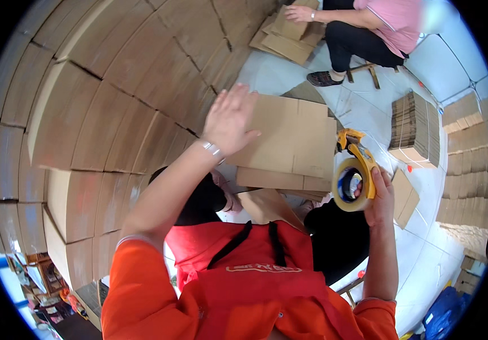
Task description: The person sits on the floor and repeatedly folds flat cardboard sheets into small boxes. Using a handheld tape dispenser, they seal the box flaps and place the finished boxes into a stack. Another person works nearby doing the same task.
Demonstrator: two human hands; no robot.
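Observation:
Flat folded cardboard boxes (275, 133) lie in an uneven pile in front of my knees, the top one showing a crease line. Over the left edge of that pile is my left hand (232, 120), its fingers stretched out and slightly blurred; nothing is in it. Whether the palm touches the cardboard I cannot tell. My right hand (380, 195) grips a yellow tape dispenser (363, 156) just right of the pile. A wide roll of packing tape (343, 195) sits on the dispenser, its core turned toward me.
Closed cardboard boxes (113, 119) form a tall stacked wall along my left. Far right, a person (363, 34) in a pink top sits on a low stool, one hand on flat cardboard (289, 45). A strapped cardboard bundle (415, 130) and more stacks (467, 170) stand at right.

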